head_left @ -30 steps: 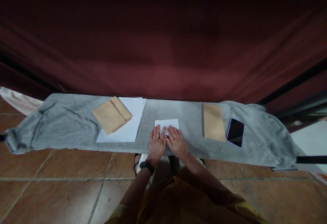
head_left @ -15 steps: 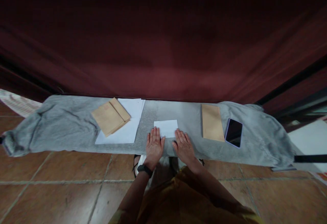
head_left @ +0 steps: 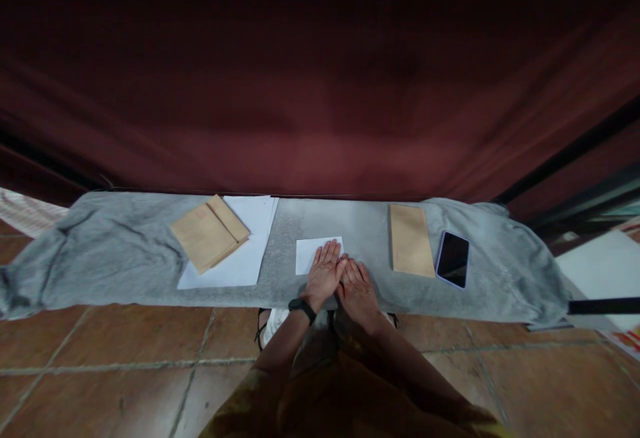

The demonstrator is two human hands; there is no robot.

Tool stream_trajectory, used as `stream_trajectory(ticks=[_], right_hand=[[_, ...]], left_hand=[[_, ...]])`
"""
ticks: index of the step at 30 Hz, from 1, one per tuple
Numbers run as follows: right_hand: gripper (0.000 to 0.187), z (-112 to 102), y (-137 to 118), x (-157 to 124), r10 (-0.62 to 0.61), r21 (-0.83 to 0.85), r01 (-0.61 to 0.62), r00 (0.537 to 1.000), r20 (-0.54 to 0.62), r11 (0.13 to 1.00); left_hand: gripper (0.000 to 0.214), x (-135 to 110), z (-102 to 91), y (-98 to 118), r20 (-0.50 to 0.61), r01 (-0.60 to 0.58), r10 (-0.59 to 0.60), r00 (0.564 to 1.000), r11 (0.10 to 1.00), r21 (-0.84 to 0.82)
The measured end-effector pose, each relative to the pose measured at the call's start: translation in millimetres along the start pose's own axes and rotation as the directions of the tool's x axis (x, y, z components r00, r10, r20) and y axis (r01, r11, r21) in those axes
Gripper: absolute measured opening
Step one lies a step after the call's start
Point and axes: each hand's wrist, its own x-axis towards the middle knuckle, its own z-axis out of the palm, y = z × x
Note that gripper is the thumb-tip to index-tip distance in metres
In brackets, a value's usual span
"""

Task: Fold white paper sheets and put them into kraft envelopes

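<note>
A small folded white paper (head_left: 307,253) lies on the grey cloth (head_left: 125,251) in front of me. My left hand (head_left: 325,271), with a black band on its wrist, lies flat on the paper's right part, fingers stretched out. My right hand (head_left: 356,285) rests flat on the cloth just right of the paper, fingers together and extended, touching the left hand. Neither hand holds anything.
To the left, a stack of brown envelopes (head_left: 209,233) lies on white sheets (head_left: 235,265). To the right lie a single brown envelope (head_left: 411,239) and a dark phone (head_left: 453,259). A dark red curtain (head_left: 320,91) hangs behind; tiled floor (head_left: 125,365) is below.
Both hands had spread apart along the paper's near edge; now the left hand has slid right onto the paper and the two hands have come together.
</note>
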Motion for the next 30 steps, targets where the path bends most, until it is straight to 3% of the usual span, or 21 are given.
stream_trajectory(ticks=[5, 11, 24, 30], right_hand=[[0.056, 1.6, 0.1, 1.4, 0.021, 0.019, -0.021, 1.000, -0.003, 1.000], [0.056, 2.2, -0.2, 1.4, 0.030, 0.022, -0.030, 1.000, -0.002, 0.999], [0.057, -0.2, -0.3, 1.2, 0.007, 0.013, -0.007, 0.999, -0.046, 1.000], [0.057, -0.1, 0.9, 1.5, 0.004, 0.009, -0.003, 0.999, -0.043, 1.000]], left_hand=[[0.058, 17.3, 0.6, -6.3, -0.005, -0.014, 0.014, 1.000, 1.000, 0.026], [0.058, 16.5, 1.0, -9.6, -0.035, -0.018, 0.020, 0.999, 0.998, 0.056], [0.065, -41.9, -17.4, -51.8, -0.106, 0.121, -0.109, 0.988, 0.985, 0.122], [0.068, -61.1, -16.5, -65.4, -0.155, 0.196, -0.177, 0.972, 0.974, 0.115]])
